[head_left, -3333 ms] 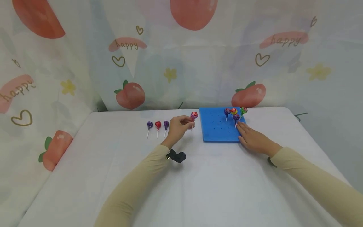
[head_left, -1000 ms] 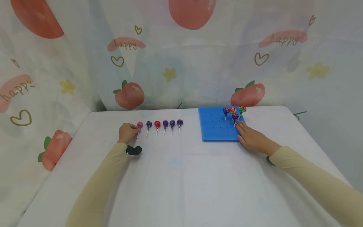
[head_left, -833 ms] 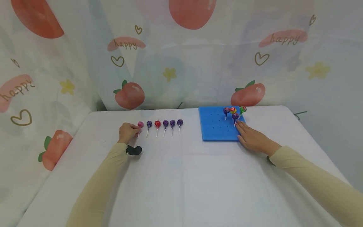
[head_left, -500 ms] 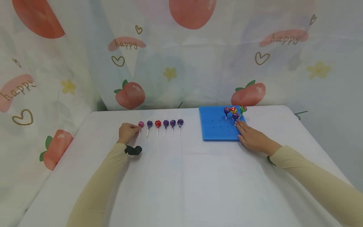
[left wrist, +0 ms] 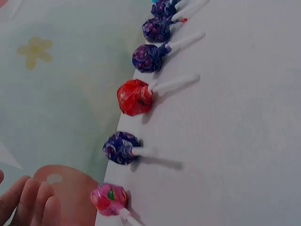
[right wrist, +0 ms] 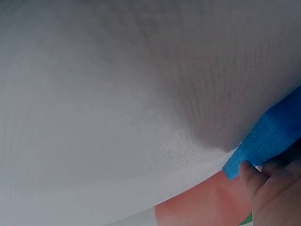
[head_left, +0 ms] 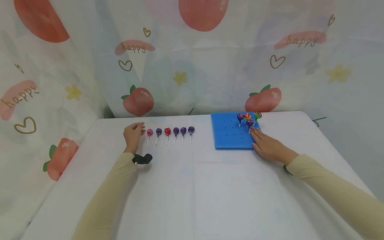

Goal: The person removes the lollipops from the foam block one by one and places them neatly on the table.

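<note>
My left hand (head_left: pixel 133 136) is just left of a pink lollipop (head_left: pixel 149 132), apart from it and holding nothing. Its fingers (left wrist: pixel 28 200) show relaxed in the left wrist view. The pink lollipop is the leftmost in a row lying on the table; beside it are a purple one (head_left: pixel 158 131), a red one (head_left: pixel 167 131) and more purple ones (head_left: pixel 183 130). My right hand (head_left: pixel 271 146) rests with extended fingers on the right edge of a blue foam board (head_left: pixel 223 141). Its fingertips are close to a purple lollipop (head_left: pixel 249 123) standing in the board.
Also standing at the board's back right are another purple lollipop (head_left: pixel 240 117), a red-and-yellow one (head_left: pixel 247 116) and a green one (head_left: pixel 258 115). Small holes dot the board. A white cloth covers the table (head_left: pixel 192 193); a printed curtain (head_left: pixel 210 66) hangs behind it.
My left hand carried the pink lollipop from near the board to the row's left end, laid it down, then let go and drew slightly back. My right hand has stayed on the board.
</note>
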### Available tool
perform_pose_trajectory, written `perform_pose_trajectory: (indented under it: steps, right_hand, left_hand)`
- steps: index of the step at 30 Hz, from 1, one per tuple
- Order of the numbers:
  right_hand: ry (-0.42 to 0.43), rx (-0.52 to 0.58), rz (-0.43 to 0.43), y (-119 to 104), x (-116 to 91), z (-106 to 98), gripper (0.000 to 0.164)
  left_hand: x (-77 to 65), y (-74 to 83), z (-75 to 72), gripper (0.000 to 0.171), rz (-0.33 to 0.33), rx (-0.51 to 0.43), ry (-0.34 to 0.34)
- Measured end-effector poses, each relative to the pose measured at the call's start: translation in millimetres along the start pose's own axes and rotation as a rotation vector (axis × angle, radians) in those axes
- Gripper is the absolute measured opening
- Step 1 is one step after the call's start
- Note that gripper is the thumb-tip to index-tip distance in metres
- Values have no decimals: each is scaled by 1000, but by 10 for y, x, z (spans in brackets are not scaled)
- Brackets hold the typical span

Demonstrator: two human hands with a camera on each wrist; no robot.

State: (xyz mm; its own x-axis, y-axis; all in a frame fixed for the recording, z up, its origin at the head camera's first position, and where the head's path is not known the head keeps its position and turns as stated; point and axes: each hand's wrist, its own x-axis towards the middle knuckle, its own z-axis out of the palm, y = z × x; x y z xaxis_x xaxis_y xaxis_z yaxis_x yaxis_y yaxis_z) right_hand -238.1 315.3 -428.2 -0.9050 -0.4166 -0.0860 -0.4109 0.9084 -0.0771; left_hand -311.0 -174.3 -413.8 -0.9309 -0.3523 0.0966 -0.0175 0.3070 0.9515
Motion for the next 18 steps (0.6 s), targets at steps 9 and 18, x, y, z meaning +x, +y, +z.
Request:
perform_pose_trajectory:
  steps: [9, 18]
  right_hand:
    - [2, -5, 3, -5, -11, -1, 60]
    - [4, 8, -2, -28, -10, -30, 59]
  left_hand:
    - [-165, 292, 424, 28, 154, -118, -74]
    - [-371, 581, 995, 23, 215, -245, -179]
